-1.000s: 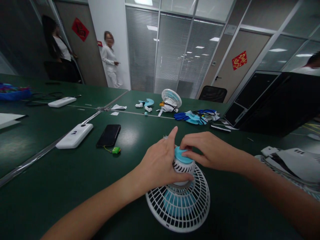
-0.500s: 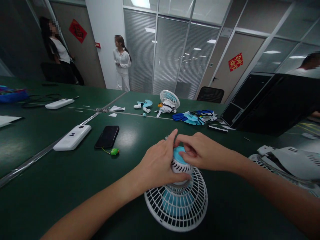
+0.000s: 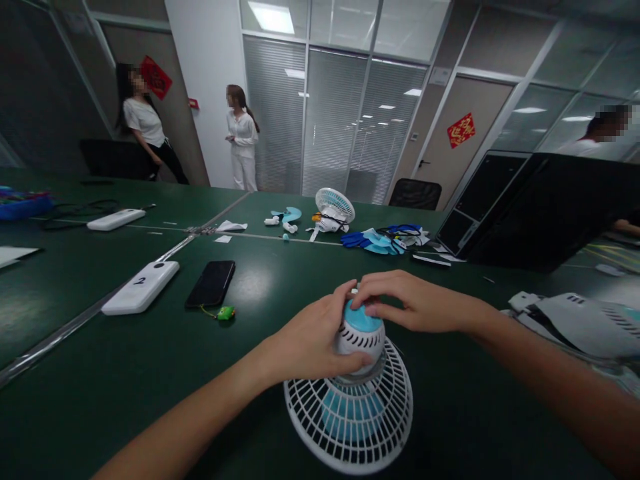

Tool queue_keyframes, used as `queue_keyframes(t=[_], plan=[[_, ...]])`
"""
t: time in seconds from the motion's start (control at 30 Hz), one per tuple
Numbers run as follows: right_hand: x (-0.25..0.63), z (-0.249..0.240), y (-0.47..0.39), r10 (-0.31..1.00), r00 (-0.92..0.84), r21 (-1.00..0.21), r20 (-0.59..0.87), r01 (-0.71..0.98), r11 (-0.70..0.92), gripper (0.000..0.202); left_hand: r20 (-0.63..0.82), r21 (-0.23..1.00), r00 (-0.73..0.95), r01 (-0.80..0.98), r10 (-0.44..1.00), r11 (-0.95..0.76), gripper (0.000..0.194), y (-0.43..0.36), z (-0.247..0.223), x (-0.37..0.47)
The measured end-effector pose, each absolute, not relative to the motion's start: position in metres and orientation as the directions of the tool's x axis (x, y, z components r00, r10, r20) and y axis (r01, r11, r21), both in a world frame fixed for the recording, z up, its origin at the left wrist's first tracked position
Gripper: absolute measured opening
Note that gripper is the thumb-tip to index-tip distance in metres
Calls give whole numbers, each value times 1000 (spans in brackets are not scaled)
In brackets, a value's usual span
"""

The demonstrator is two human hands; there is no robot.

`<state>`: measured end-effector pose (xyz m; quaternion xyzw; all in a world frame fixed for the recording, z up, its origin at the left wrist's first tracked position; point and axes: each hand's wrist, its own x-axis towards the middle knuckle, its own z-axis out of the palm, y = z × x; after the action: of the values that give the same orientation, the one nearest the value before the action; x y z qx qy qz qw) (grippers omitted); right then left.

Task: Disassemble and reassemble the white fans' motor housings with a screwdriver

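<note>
A small white electric fan [image 3: 350, 420] rests face-down on the green table, its round grille lowest and its motor housing [image 3: 361, 341] on top. Blue blades show through the grille bars. My left hand [image 3: 317, 340] is wrapped round the left side of the housing, thumb across the near side. Over the light-blue cap [image 3: 363, 319] at the housing's top, my right hand [image 3: 405, 303] has its fingers bent, with thumb and forefinger touching the cap. Whatever lies behind these fingertips at the far edge is mostly hidden.
On the green table [image 3: 270, 287] lie a phone [image 3: 211, 283] with a green charm and a white power bank [image 3: 141, 288]. Farther back are another fan [image 3: 334, 208] and blue gloves [image 3: 385, 239]. White fan parts [image 3: 585, 323] and a large black case [image 3: 545, 207] stand right. Several people are beyond.
My right fingers have shifted from the cap's far edge onto its top and spread slightly. My left forefinger has lowered. The view has tilted up a little; the fan stays face-down.
</note>
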<state>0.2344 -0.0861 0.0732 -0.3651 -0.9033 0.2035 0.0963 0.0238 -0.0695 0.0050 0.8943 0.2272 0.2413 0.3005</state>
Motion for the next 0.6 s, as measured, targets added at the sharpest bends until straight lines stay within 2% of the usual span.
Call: queue_keyframes(t=[0.13,0.27,0.47,0.6], plan=[[240,62,-80,684,-725,-472,75,579,665,17,334,701,756,201,563,-685,81,-72,0,31],[243,49,-78,671,-722,-470,169,539,699,27,365,758,703,156,610,-634,71,-76,-8,39],[242,38,-81,680,-692,-477,242,526,705,32,326,803,693,156,642,-575,68,-77,-10,43],[240,33,-81,672,-686,-457,281,520,722,36,352,794,675,151,648,-589,66,-77,-12,44]])
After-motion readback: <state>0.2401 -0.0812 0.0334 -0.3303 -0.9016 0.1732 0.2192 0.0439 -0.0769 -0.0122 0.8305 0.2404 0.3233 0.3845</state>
